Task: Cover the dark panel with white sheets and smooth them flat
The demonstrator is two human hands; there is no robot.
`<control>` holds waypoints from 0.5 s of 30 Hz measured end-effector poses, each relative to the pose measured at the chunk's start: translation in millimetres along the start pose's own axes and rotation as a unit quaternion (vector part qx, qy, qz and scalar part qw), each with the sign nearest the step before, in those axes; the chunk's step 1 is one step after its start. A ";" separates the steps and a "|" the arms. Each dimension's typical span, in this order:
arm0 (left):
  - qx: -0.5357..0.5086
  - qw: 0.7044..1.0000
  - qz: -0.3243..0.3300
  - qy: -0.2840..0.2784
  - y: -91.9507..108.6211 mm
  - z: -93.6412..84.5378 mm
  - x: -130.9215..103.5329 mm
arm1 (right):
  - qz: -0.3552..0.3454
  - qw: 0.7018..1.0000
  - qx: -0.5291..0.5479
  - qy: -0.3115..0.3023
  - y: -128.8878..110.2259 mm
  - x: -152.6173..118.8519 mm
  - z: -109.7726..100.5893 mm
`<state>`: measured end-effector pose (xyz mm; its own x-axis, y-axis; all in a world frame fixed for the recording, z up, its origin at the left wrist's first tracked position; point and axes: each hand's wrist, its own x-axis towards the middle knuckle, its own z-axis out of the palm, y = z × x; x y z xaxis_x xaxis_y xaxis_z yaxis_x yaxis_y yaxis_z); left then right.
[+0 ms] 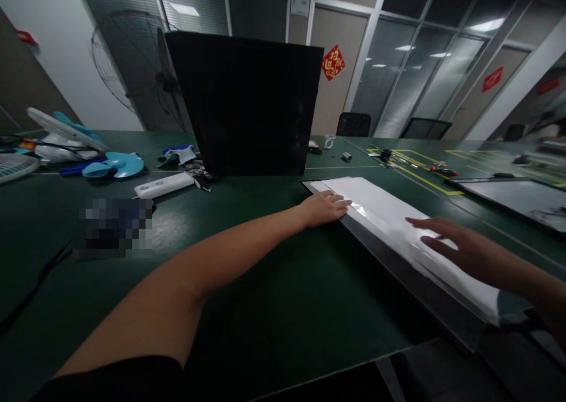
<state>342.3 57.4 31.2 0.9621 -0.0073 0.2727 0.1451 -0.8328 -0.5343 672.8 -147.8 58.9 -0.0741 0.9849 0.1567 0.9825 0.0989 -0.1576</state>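
A stack of white sheets, partly glossy with plastic film, lies slanting on the green table to the right. Under its near side, a dark thin sheet sticks out and overhangs the table's front edge. My left hand rests flat on the stack's near edge toward its far end, fingers stretched out. Above the middle of the white sheets is my right hand, its thumb and fingers apart and holding nothing. Whether its fingertips touch the sheets I cannot tell.
A large black panel stands upright at the back. Blue fan blades, a white bar-shaped device and a blurred-out dark object lie at left. Another framed panel lies far right. The table's front edge is near.
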 end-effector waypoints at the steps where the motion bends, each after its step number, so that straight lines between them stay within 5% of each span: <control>1: 0.003 1.000 -0.013 -0.014 2.1 3.2 2.8 | -0.027 0.999 0.018 -0.024 -10.7 6.5 8.8; 4: 0.004 0.997 -0.059 -0.046 8.9 7.8 5.8 | -0.032 0.995 0.010 -0.097 -30.2 20.8 36.3; 7: -0.007 0.991 -0.101 -0.082 14.2 6.1 3.0 | -0.004 0.989 -0.027 -0.145 -25.7 31.1 55.0; 11: -0.040 0.979 -0.113 -0.162 23.8 -6.6 -8.4 | 0.014 0.990 -0.032 -0.138 8.7 42.4 61.9; 15: -0.063 0.974 -0.120 -0.183 48.6 -35.6 -31.7 | 0.015 0.992 -0.023 -0.126 48.9 54.4 62.5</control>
<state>310.6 -2.6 25.1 0.9250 0.3747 0.0629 0.3692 -0.8473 -0.3819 706.2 -80.4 -1.2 -0.0794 0.9921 -0.0970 0.9913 0.0684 -0.1126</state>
